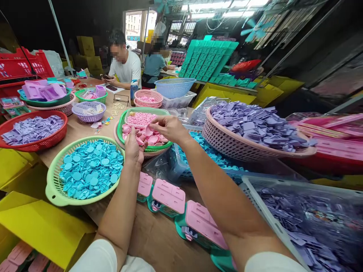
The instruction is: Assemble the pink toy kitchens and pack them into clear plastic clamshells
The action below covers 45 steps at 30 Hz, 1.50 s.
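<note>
Picking step, I'd say: over the green basket (162, 147), my right hand (171, 129) pinches a pink piece (149, 130); left hand (134, 148) half-curled, grip unclear. Next needs steady fingertips.

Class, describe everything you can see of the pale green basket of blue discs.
The basket is round and looks like plastic, with slotted sides, a smooth rim and a holed handle at its near left. Jumbled blue discs fill it. It stands upright on the brown table, seeming to overhang the edge. The left forearm crosses before its right side; contact is unclear.
</note>
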Each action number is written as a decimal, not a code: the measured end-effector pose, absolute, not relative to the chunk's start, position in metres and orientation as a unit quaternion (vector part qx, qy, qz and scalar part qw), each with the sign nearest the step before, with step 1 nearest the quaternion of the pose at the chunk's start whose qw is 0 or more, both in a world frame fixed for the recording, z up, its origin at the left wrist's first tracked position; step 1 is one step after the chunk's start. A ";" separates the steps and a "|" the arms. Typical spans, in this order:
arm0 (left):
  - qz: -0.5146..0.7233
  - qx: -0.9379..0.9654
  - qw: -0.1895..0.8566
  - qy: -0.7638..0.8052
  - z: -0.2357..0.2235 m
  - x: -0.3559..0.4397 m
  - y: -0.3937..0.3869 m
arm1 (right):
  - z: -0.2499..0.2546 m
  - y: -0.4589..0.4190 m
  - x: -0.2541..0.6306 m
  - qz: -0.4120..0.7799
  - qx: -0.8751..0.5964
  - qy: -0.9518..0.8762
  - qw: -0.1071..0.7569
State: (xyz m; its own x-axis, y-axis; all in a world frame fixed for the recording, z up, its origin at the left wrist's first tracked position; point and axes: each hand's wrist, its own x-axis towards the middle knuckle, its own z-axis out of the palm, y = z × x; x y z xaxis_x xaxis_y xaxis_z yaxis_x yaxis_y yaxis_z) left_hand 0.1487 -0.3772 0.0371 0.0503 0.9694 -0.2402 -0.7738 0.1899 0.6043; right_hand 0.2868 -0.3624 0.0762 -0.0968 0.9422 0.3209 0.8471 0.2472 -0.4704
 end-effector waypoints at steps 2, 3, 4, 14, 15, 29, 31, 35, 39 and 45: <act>0.607 0.158 0.728 0.277 0.040 0.151 -0.378 | 0.082 -0.365 0.283 0.113 -0.557 -0.761 0.313; 0.604 0.151 0.736 0.266 0.041 0.151 -0.378 | 0.083 -0.364 0.281 0.112 -0.553 -0.762 0.318; 0.604 0.139 0.740 0.261 0.042 0.150 -0.378 | 0.081 -0.362 0.281 0.102 -0.565 -0.756 0.315; 0.654 0.100 0.690 0.292 0.040 0.142 -0.366 | 0.041 -0.338 0.289 0.011 -0.639 -0.766 -0.066; 0.650 0.102 0.693 0.295 0.039 0.142 -0.365 | 0.041 -0.336 0.288 0.008 -0.636 -0.769 -0.069; 0.643 0.080 0.714 0.264 0.033 0.149 -0.364 | 0.052 -0.351 0.316 0.151 -0.591 -0.788 0.078; 0.640 0.081 0.717 0.264 0.034 0.148 -0.364 | 0.050 -0.352 0.317 0.149 -0.592 -0.786 0.094; 0.637 0.078 0.719 0.267 0.036 0.147 -0.365 | 0.048 -0.351 0.320 0.096 -0.625 -0.767 0.106; 0.643 0.086 0.709 0.277 0.032 0.151 -0.366 | 0.054 -0.359 0.305 0.144 -0.612 -0.709 0.319; 0.652 0.111 0.714 0.230 0.031 0.162 -0.371 | 0.073 -0.357 0.263 0.192 -0.456 -0.774 0.396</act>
